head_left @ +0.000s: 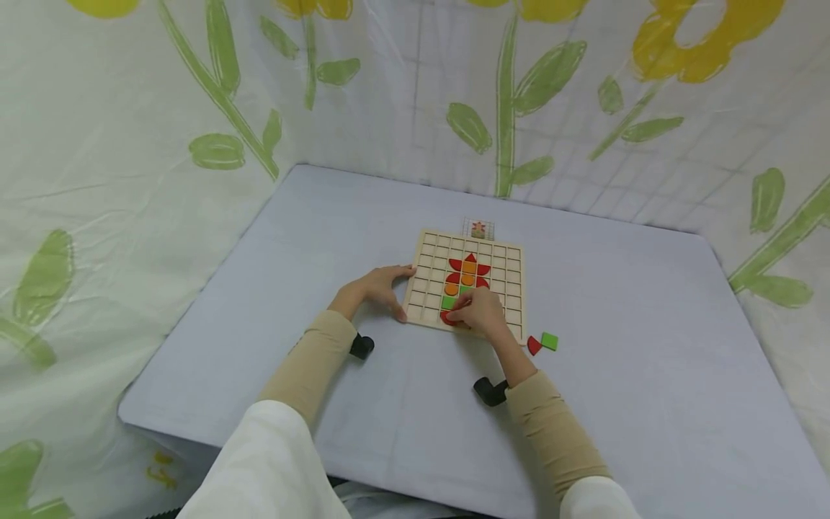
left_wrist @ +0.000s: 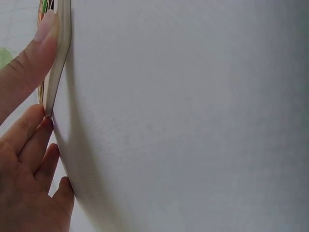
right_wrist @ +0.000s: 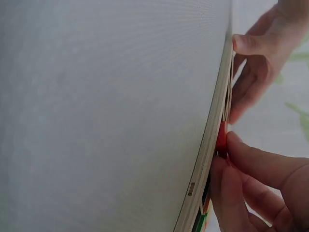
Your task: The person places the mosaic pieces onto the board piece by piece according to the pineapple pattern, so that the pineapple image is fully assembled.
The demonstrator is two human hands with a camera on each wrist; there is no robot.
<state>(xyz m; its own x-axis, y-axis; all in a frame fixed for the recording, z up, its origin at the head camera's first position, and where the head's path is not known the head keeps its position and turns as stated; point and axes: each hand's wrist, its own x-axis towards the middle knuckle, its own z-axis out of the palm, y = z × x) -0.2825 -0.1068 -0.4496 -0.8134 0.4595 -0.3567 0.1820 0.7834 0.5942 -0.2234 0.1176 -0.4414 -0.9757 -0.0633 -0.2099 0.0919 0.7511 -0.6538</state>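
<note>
A wooden grid board (head_left: 428,270) lies on the table with red, orange and green pieces set in its cells. My left hand (head_left: 378,286) touches the board's left side, thumb near the front corner and fingers farther up. In the left wrist view its thumb (left_wrist: 34,60) lies against the board's edge. Over the front rows, my right hand (head_left: 483,313) pinches a red tile (head_left: 447,318) with a curved edge between thumb and fingertips. The right wrist view shows this red tile (right_wrist: 221,137) at the board's top face. My right hand hides some cells.
Off the front right corner lie a red wedge-shaped tile (head_left: 534,345) and a green square tile (head_left: 549,341). A small pattern card (head_left: 478,229) lies behind the board. Black wrist-worn devices (head_left: 491,391) sit below both forearms. A flower-printed curtain (head_left: 389,108) hangs behind the table.
</note>
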